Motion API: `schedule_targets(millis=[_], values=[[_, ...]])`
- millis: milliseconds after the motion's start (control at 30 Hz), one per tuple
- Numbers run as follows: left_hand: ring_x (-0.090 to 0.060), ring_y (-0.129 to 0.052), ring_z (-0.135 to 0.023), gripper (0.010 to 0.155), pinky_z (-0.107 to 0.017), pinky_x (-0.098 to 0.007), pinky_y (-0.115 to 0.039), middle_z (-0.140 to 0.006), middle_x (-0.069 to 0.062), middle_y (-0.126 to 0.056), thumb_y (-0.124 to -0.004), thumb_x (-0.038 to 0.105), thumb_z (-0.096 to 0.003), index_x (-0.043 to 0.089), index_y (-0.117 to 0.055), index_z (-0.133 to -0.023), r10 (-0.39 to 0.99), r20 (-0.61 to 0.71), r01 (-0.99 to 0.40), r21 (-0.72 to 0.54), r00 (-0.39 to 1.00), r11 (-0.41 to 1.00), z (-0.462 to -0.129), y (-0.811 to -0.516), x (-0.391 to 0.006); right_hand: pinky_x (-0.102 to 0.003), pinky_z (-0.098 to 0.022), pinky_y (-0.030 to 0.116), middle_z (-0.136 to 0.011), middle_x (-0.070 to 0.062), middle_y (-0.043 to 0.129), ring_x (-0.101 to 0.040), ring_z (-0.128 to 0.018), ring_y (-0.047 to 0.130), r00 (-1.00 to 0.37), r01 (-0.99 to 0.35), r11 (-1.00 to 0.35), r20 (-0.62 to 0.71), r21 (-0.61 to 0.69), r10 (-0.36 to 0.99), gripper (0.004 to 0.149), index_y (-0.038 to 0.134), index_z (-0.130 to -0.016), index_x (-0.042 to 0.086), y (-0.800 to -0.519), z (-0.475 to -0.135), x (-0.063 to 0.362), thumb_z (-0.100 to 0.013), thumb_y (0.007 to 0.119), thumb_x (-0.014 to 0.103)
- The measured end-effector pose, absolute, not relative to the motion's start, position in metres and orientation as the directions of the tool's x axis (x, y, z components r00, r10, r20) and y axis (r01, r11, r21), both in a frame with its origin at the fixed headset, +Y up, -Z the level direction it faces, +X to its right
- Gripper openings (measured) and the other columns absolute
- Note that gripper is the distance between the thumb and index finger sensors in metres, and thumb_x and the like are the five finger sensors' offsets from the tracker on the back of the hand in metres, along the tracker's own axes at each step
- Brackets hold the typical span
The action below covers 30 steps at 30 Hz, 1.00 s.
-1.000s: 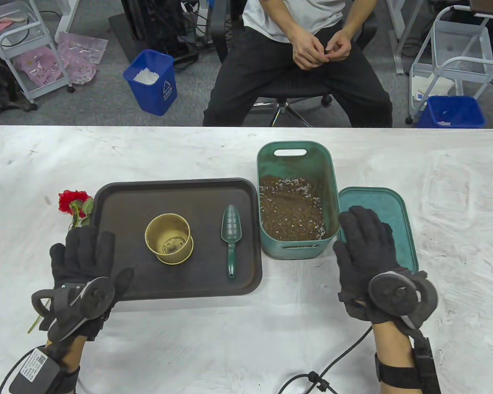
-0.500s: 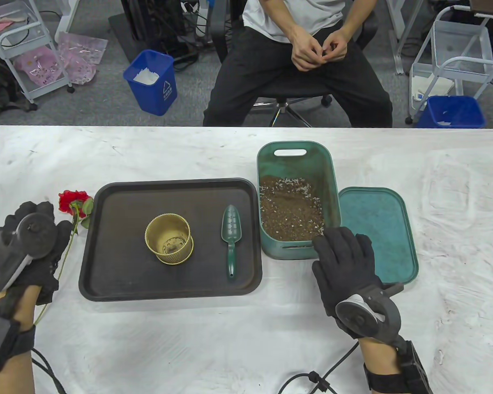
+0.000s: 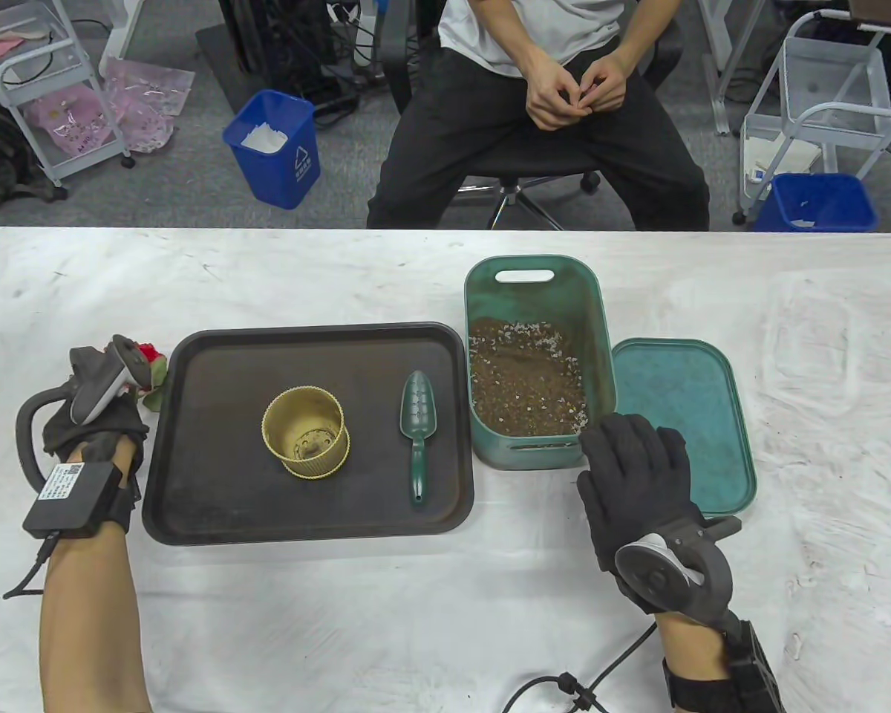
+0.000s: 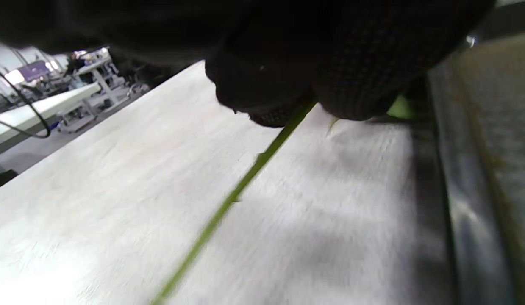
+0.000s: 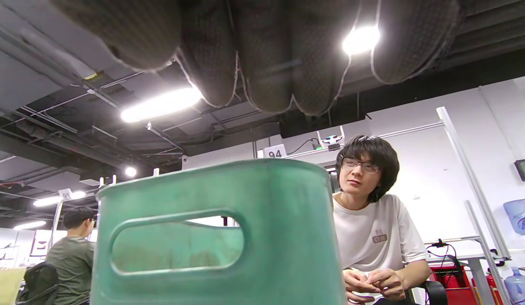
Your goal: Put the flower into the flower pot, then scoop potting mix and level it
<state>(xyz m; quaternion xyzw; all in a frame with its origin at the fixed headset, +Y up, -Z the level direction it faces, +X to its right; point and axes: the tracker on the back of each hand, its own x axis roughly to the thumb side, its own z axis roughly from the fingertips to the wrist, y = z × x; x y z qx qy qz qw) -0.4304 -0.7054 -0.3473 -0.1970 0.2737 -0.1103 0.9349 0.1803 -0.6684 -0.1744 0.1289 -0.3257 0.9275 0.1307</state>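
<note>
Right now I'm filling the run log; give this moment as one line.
step: pick flower | left hand: pinches flower stem | right hand: open by bin | pot: empty | scoop: on tray

The table view is bright and evenly lit from above, and the white tabletop (image 3: 416, 631) shows only soft, short shadows. The left wrist view is blurred by motion; the dark left hand (image 4: 287, 63) fills its top and throws a grey shadow. In the right wrist view, ceiling lamps (image 5: 160, 106) glare strongly, and straight lines bend near the edges.
</note>
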Motion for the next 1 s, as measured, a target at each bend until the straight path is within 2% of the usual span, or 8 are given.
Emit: schedule_targets(millis=[100, 267, 400, 567, 667, 767, 900, 1000], values=[[-0.012, -0.097, -0.005, 0.044, -0.017, -0.033, -0.090, -0.041, 0.004, -0.101, -0.095, 0.044, -0.0327, 0.018, -0.096, -0.068, -0.322, -0.442, 0.143, -0.392, 0.837, 0.909, -0.346, -0.694, -0.429, -0.075, -0.065, 0.060, -0.104, -0.015, 0.077, -0.045, -0.094, 0.078, -0.933, -0.332, -0.749, 0.318, -0.573, 0.170, 0.052, 0.075, -0.093, 0.021, -0.668, -0.174, 0.182, -0.045, 0.071, 0.042], [-0.013, -0.101, -0.004, 0.043, -0.017, -0.034, -0.092, -0.039, 0.003, -0.104, -0.098, 0.045, -0.0295, 0.019, -0.099, -0.064, -0.179, -0.387, 0.164, -0.070, 0.904, 0.984, -0.331, -0.635, -0.409, -0.075, -0.065, 0.060, -0.104, -0.015, 0.077, -0.045, -0.094, 0.078, -0.937, -0.322, -0.750, 0.309, -0.578, 0.164, 0.052, 0.075, -0.093, 0.021, -0.668, -0.174, 0.182, -0.045, 0.071, 0.042], [-0.012, -0.107, -0.007, 0.045, -0.017, -0.035, -0.095, -0.041, 0.007, -0.104, -0.096, 0.047, -0.0291, 0.019, -0.095, -0.064, 0.148, -0.205, -0.086, 0.284, 0.967, 0.955, -0.297, -0.561, -0.366, -0.075, -0.065, 0.061, -0.104, -0.015, 0.077, -0.045, -0.094, 0.078, -0.936, -0.324, -0.758, 0.307, -0.566, 0.170, 0.052, 0.075, -0.092, 0.021, -0.670, -0.176, 0.182, -0.045, 0.071, 0.042], [-0.012, -0.112, -0.013, 0.045, -0.020, -0.034, -0.098, -0.047, 0.009, -0.103, -0.093, 0.048, -0.0307, 0.021, -0.091, -0.067, 0.388, 0.071, -0.366, 0.518, 0.919, 0.773, -0.246, -0.507, -0.328, -0.075, -0.065, 0.061, -0.103, -0.015, 0.078, -0.045, -0.094, 0.078, -0.939, -0.313, -0.764, 0.306, -0.564, 0.159, 0.052, 0.075, -0.092, 0.021, -0.671, -0.176, 0.180, -0.045, 0.071, 0.042], [-0.012, -0.114, -0.019, 0.044, -0.024, -0.033, -0.099, -0.053, 0.010, -0.103, -0.089, 0.049, -0.0336, 0.024, -0.088, -0.070, 0.507, 0.214, -0.530, 0.562, 0.835, 0.635, -0.223, -0.502, -0.325, -0.075, -0.065, 0.061, -0.103, -0.015, 0.078, -0.045, -0.093, 0.079, -0.939, -0.310, -0.764, 0.306, -0.566, 0.154, 0.052, 0.075, -0.092, 0.021, -0.671, -0.175, 0.179, -0.045, 0.071, 0.042], [-0.013, -0.114, -0.024, 0.042, -0.027, -0.033, -0.099, -0.056, 0.009, -0.102, -0.087, 0.048, -0.0362, 0.025, -0.086, -0.072, 0.643, 0.330, -0.709, 0.480, 0.691, 0.516, -0.210, -0.526, -0.326, -0.075, -0.065, 0.061, -0.103, -0.015, 0.078, -0.045, -0.093, 0.079, -0.937, -0.316, -0.762, 0.311, -0.565, 0.158, 0.052, 0.076, -0.092, 0.021, -0.672, -0.176, 0.179, -0.045, 0.071, 0.042], [-0.015, -0.114, -0.025, 0.041, -0.029, -0.034, -0.098, -0.057, 0.008, -0.102, -0.086, 0.047, -0.0374, 0.026, -0.087, -0.072, 0.654, 0.299, -0.712, 0.413, 0.695, 0.568, -0.206, -0.568, -0.325, -0.075, -0.065, 0.061, -0.103, -0.015, 0.078, -0.045, -0.093, 0.079, -0.936, -0.321, -0.757, 0.313, -0.569, 0.162, 0.052, 0.076, -0.092, 0.021, -0.672, -0.175, 0.179, -0.045, 0.071, 0.042], [-0.014, -0.112, -0.022, 0.040, -0.028, -0.034, -0.097, -0.056, 0.008, -0.102, -0.086, 0.048, -0.0373, 0.026, -0.088, -0.071, 0.651, 0.284, -0.700, 0.434, 0.703, 0.566, -0.198, -0.587, -0.328, -0.075, -0.065, 0.061, -0.103, -0.015, 0.078, -0.045, -0.093, 0.079, -0.935, -0.325, -0.755, 0.311, -0.569, 0.168, 0.052, 0.075, -0.092, 0.021, -0.673, -0.175, 0.179, -0.045, 0.071, 0.042]])
